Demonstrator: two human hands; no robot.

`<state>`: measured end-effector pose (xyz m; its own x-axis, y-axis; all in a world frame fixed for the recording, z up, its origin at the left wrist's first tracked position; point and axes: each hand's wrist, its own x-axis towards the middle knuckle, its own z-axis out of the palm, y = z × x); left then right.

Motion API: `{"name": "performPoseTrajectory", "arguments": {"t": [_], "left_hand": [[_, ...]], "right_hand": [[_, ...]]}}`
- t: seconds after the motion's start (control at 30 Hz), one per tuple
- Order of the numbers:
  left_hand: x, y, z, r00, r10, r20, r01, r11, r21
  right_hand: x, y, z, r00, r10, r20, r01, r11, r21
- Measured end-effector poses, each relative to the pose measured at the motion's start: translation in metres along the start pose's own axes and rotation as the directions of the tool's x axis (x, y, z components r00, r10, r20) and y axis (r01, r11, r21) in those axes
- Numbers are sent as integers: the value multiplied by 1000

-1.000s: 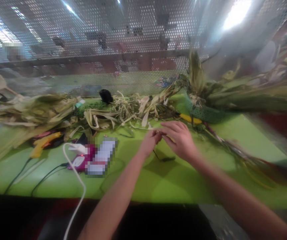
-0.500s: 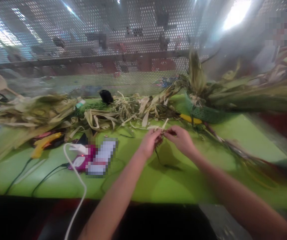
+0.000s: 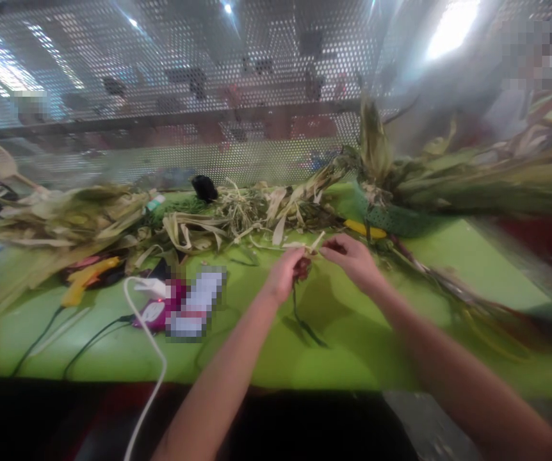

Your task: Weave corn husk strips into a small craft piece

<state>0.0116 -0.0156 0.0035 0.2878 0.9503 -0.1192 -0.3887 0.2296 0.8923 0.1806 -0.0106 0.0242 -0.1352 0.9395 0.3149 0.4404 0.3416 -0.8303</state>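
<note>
My left hand (image 3: 285,272) is closed around a small piece of pale dried corn husk (image 3: 310,248), whose thin ends stick up past the fingertips. Below this hand dangles a dark, narrow strip (image 3: 302,320) that reaches down toward the green tabletop. My right hand (image 3: 353,259) is just right of the husk piece, thumb and fingers drawn together in a pinch. What lies between those fingertips is too small to make out. Behind both hands runs a heap of dry husk strips (image 3: 242,208).
On the left are a yellow glue gun (image 3: 88,278), a purple power strip (image 3: 154,314) with a white cable (image 3: 163,358), and a blurred-out phone (image 3: 199,304). A green basket (image 3: 401,218) and long leaves (image 3: 487,189) are at right. Behind stands a perforated metal screen (image 3: 257,121).
My right hand has moved slightly right, away from my left hand and the husk piece. The dark strip now hangs straighter and lower. My left hand keeps its hold.
</note>
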Motion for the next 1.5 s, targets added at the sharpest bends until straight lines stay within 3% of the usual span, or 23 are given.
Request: {"name": "performPoseTrajectory", "arguments": {"t": [0.13,0.3,0.43,0.53,0.7,0.83,1.1,1.2,1.33,1.4,1.5], "left_hand": [[-2,-5,3,998,4,56,-9,996,92],[-4,-6,9,1000,-6,5,5,992,129],[-4,-5,9,999,27,33,-33,979,200],[-4,-5,5,995,91,36,-98,931,352],[-2,-9,5,982,170,82,-186,802,568],[-2,-11,12,985,136,102,-170,816,552],[-5,-22,15,972,-10,236,-143,769,623],[-2,-23,14,979,10,204,-120,835,536],[6,-17,10,996,75,-39,-66,975,211],[10,-14,5,982,102,-156,-95,994,54],[12,-10,-2,970,137,-200,-152,986,-65]], "right_hand": [[1,-4,1,993,117,34,-121,965,233],[0,-1,3,984,170,-61,-148,952,267],[3,5,0,969,182,-166,-132,953,272],[6,8,-7,985,95,-145,-74,987,141],[5,0,-13,981,-194,-23,187,966,-176],[1,-4,-8,971,-227,74,236,958,-165],[2,0,-1,978,-187,-90,183,982,-53],[2,-3,-5,968,-207,-142,192,975,-114],[-2,-12,-8,904,-343,-254,276,924,-265],[-6,-15,-5,906,-384,-178,331,905,-267],[-11,-14,7,914,-406,3,393,881,-264]]}}
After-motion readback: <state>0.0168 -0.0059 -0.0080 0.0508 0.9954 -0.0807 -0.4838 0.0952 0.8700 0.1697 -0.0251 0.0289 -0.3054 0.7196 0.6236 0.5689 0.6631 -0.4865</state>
